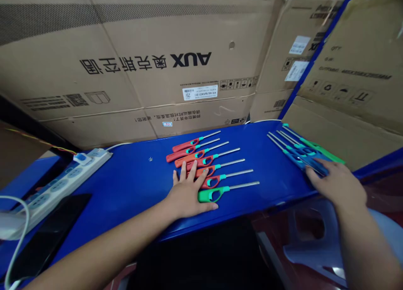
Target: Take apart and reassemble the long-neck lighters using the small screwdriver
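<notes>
The left hand lies palm down and widely spread, pinching nothing. Its fingers reach across the handles of a fanned row of red plastic utility lighters with steel stems, and its thumb sits just below a green plastic utility lighter, the one nearest the front edge of the blue table. The right hand rests curved on a bunch of blue and green plastic utility lighters at the table's right end; whether it pinches one, I cannot tell. Near the left end lie a white power strip and a black phone. Behind the table, a brown cardboard carton shows black "AUX 奥克斯空调" upside down, and its white barcode label reads 25.
</notes>
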### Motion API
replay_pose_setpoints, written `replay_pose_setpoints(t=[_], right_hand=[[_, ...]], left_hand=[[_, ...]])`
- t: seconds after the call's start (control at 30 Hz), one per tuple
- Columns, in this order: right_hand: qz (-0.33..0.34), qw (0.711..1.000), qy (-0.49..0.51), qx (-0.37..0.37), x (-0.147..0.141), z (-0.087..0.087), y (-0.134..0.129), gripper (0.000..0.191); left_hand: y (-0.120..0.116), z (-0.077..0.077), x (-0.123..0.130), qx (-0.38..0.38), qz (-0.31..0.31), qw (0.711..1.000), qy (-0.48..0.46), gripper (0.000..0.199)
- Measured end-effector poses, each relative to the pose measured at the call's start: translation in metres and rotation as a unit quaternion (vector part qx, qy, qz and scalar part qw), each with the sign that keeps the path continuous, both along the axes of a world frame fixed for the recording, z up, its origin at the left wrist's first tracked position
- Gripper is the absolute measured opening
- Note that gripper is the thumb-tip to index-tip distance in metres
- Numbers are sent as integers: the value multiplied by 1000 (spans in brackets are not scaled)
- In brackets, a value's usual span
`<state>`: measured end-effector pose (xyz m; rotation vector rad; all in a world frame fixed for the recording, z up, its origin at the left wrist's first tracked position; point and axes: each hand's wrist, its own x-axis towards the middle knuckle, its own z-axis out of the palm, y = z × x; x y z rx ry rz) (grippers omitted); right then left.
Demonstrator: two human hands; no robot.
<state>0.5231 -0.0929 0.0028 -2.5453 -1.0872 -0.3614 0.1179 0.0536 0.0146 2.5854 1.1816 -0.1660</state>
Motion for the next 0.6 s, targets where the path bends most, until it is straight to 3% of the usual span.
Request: replay_pose_setpoints(t=[0.13, 0.33, 0.6], right_hand=[[-14, 996, 55, -64, 17, -6, -4, 77], [7, 995, 72, -69, -3, -26, 0, 73], [-70, 990, 105, -69, 22, 10, 1, 85]], left_hand=[[15, -4, 8, 22, 13, 1000, -11, 115], [27, -6, 20, 40, 23, 999, -7, 116], [26, -13, 20, 62, 28, 997, -23, 113]])
